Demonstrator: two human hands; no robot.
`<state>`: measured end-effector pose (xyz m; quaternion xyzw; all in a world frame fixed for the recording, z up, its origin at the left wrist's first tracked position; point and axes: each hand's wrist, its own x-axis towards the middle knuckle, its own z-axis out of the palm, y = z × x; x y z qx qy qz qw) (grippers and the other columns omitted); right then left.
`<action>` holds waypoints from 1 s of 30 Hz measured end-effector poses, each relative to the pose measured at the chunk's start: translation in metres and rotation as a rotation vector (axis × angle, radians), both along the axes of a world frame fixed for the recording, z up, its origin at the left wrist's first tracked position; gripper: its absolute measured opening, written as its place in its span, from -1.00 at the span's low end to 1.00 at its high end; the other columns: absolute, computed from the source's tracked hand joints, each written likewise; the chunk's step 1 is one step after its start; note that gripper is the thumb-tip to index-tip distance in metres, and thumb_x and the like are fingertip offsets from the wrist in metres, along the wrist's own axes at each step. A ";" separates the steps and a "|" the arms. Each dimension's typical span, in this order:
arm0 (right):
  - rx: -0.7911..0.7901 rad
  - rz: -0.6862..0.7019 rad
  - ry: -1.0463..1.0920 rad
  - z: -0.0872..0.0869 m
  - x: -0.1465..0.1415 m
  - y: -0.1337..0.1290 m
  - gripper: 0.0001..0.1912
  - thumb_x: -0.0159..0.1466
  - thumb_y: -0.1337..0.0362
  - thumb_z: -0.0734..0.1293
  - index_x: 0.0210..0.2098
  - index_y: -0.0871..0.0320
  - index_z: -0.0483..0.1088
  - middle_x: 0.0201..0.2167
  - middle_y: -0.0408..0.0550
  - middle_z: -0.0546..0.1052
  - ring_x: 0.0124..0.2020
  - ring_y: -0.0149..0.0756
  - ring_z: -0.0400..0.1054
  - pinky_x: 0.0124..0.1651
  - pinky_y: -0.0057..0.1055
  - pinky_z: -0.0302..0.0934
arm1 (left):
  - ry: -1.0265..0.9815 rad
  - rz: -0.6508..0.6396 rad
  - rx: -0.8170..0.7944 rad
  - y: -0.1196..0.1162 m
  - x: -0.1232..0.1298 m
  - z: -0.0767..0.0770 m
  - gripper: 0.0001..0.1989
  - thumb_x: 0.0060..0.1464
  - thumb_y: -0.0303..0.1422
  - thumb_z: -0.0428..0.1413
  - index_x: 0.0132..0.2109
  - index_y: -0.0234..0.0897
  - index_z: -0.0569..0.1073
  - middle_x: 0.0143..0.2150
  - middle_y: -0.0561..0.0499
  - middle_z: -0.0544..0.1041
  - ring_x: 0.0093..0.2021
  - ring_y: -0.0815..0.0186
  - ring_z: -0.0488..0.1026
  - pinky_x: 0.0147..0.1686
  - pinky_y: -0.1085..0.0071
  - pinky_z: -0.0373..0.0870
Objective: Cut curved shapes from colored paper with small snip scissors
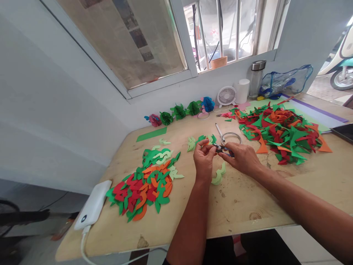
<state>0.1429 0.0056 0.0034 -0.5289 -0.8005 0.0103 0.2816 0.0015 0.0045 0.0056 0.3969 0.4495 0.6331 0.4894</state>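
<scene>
My left hand (pixel 203 160) is closed in a pinch at the middle of the table. Bits of orange and green paper (pixel 212 139) show at its fingertips. My right hand (pixel 242 156) grips a small dark hand tool (pixel 220 148) with a bluish handle, its tip meeting the left fingers. The tool's exact kind is hard to make out. Just beyond the left hand lie pale green paper cut-outs (pixel 191 144). A curved light green cut-out (pixel 219 174) rests below the hands. A white pen (pixel 220 132) and a metal ring (pixel 231 138) lie beyond the right hand.
On the left spreads a pile of curved red, orange and green cut-outs (pixel 143 184), near a white power bank (pixel 93 204) with a cable. Paper scraps (pixel 286 129) heap up at right. Paper flowers (pixel 179 111), a small fan (pixel 226 96) and a glass bottle (pixel 256 79) line the wall.
</scene>
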 end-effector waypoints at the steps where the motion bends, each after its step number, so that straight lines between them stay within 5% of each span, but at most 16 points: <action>1: -0.001 0.004 0.004 0.000 0.000 0.000 -0.68 0.26 0.00 0.19 -0.36 0.13 0.34 -0.51 -0.13 0.47 -0.54 -0.38 0.30 -0.50 -0.47 -0.14 | -0.002 -0.001 -0.001 0.000 0.000 0.000 -0.60 -0.16 -0.32 0.23 -0.14 -0.30 0.33 -0.42 0.06 0.49 -0.39 0.37 0.48 -0.30 0.40 0.42; 16: -0.009 0.032 0.024 -0.001 -0.001 -0.002 -0.70 0.27 0.02 0.20 -0.28 0.13 0.36 -0.51 -0.14 0.45 -0.52 -0.37 0.28 -0.49 -0.45 -0.11 | -0.006 0.017 0.028 0.000 0.001 0.000 -0.61 -0.15 -0.37 0.21 -0.12 -0.29 0.32 -0.43 0.06 0.48 -0.43 0.37 0.48 -0.35 0.40 0.46; 22: 0.119 0.094 0.172 0.001 -0.002 0.000 -0.79 0.27 0.14 0.22 -0.27 0.15 0.35 -0.35 -0.02 0.48 -0.34 -0.29 0.34 -0.35 -0.42 0.08 | 0.001 0.084 0.056 -0.001 0.002 0.004 -0.67 -0.14 -0.42 0.18 -0.17 -0.29 0.31 -0.47 0.11 0.43 -0.48 0.42 0.44 -0.43 0.46 0.45; 30: 0.244 0.182 0.249 0.001 -0.003 0.002 -0.91 0.27 0.32 0.22 -0.33 0.13 0.35 -0.39 -0.02 0.44 -0.31 -0.24 0.29 -0.27 -0.35 0.14 | -0.003 0.095 0.066 -0.003 0.006 0.006 -0.68 -0.16 -0.44 0.16 -0.18 -0.29 0.30 -0.48 0.12 0.41 -0.50 0.42 0.42 -0.50 0.47 0.44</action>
